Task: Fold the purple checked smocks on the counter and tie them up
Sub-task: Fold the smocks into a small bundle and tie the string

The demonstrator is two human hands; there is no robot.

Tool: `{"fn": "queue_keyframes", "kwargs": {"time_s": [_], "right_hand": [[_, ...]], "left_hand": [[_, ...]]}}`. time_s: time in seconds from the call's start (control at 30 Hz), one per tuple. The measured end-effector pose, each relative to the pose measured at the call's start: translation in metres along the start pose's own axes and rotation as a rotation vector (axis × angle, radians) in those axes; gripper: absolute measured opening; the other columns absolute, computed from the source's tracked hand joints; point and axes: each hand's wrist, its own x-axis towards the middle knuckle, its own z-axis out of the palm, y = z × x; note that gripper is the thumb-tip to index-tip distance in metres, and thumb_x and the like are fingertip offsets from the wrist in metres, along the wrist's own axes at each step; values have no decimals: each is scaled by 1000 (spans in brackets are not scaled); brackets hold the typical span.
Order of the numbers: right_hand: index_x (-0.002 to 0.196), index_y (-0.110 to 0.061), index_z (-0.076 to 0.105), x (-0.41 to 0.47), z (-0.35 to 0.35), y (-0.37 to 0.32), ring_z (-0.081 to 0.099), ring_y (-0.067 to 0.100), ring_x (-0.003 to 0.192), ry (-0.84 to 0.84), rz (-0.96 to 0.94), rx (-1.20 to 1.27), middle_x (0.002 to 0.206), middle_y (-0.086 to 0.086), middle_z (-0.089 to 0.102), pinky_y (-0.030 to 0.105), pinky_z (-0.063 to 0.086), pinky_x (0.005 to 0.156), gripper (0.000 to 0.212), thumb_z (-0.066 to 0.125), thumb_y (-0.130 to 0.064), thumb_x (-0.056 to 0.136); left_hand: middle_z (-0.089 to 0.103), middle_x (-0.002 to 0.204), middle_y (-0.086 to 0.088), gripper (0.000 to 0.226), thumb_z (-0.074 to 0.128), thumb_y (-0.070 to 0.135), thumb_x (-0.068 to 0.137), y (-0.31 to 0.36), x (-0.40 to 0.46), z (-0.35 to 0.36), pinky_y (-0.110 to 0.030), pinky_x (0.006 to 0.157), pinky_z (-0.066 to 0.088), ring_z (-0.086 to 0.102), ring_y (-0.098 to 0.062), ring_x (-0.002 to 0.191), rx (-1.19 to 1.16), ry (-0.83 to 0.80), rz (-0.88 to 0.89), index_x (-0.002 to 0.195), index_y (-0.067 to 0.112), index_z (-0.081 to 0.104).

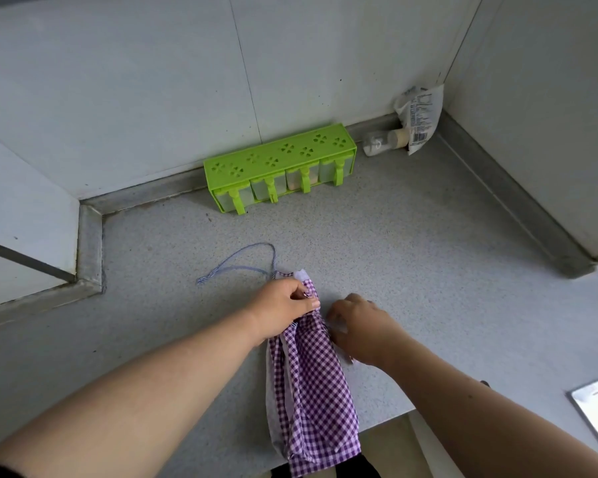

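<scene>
Showing as matt, speckled grey stone-like worktop (377, 236); soft woven cloth in the purple checked smock (311, 381); thin twisted cord (235, 269); glossy green plastic in the spice rack (280, 167); crinkled shiny plastic in the bag (420, 119); smooth pale wall panels (135, 81).

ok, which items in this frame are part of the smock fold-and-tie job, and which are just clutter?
Job:
purple checked smock, folded long, hanging over the counter edge
tie string, loose on the counter
left hand, pinching the smock
right hand, on the smock's right edge

Clutter:
green spice rack
small bottle, lying down
white packet in the corner
</scene>
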Motion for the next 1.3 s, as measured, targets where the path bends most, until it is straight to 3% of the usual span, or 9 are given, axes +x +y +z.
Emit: {"fn": "queue_keyframes", "kwargs": {"time_s": [0.23, 0.4, 0.5, 0.57, 0.8, 1.0, 1.13, 1.2, 1.3], "right_hand": [[94, -20, 71, 8, 6, 12, 67, 16, 80, -81, 161, 426, 89, -1, 72, 29, 53, 70, 23, 56, -35, 101], [97, -4, 74, 6, 11, 16, 67, 19, 74, -44, 354, 1170, 86, 10, 76, 33, 52, 68, 33, 45, -15, 108], [100, 2, 74, 10, 16, 11, 58, 18, 65, -26, 436, 1363, 85, 13, 71, 29, 46, 61, 29, 49, -11, 105], [101, 0, 77, 11, 20, 11, 54, 17, 63, 9, 410, 1363, 83, 13, 68, 30, 43, 60, 24, 57, -13, 102], [97, -6, 79, 14, 26, -1, 63, 11, 60, 105, 423, 1438, 77, 6, 75, 26, 51, 59, 13, 72, -17, 95], [92, -8, 74, 24, 33, -11, 76, 30, 83, 208, 521, 1387, 83, 10, 79, 48, 64, 83, 19, 82, -24, 87], [91, -10, 79, 15, 27, -14, 77, 27, 87, 222, 416, 1390, 85, 10, 79, 35, 64, 76, 10, 72, -15, 96], [88, -17, 81, 14, 27, -14, 76, 23, 86, 244, 360, 1252, 86, 9, 79, 40, 63, 81, 15, 69, -21, 96], [91, -25, 81, 14, 28, -18, 73, 6, 77, 248, 306, 1018, 82, -7, 78, 29, 62, 76, 19, 70, -41, 94]], "left_hand": [[78, 87, 4, 20, 80, 42, 88, -1, 0, 5, -47, 92, 59, 74, -19, 91, 99, -44, 12, 78, 25, 75], [76, 109, 12, 17, 72, 37, 97, 5, -1, 8, -35, 101, 54, 69, -7, 103, 221, -95, 28, 110, 28, 79], [73, 103, 13, 16, 70, 32, 100, 9, -2, 8, -26, 87, 52, 66, -6, 96, 276, -107, 70, 112, 26, 78], [70, 93, 17, 11, 71, 28, 100, 10, -3, 8, -21, 77, 47, 64, -3, 87, 242, -81, 84, 107, 26, 79], [77, 96, 10, 14, 78, 21, 94, 6, 1, 8, -21, 87, 52, 71, -7, 93, 86, -8, 65, 89, 34, 74], [78, 94, -4, 14, 84, 20, 89, 7, 3, 7, -33, 89, 57, 74, -20, 93, 39, 10, 4, 87, 26, 71], [79, 95, -8, 10, 83, 20, 90, 8, 2, 9, -37, 91, 59, 75, -24, 95, 58, 6, 2, 91, 20, 73], [78, 93, -5, 14, 82, 19, 90, 8, 3, 10, -40, 92, 59, 75, -24, 94, 71, 14, 18, 85, 25, 70], [74, 88, 4, 19, 76, 19, 92, 10, 1, 12, -39, 86, 59, 72, -17, 88, 191, 16, 84, 82, 29, 64]]}}
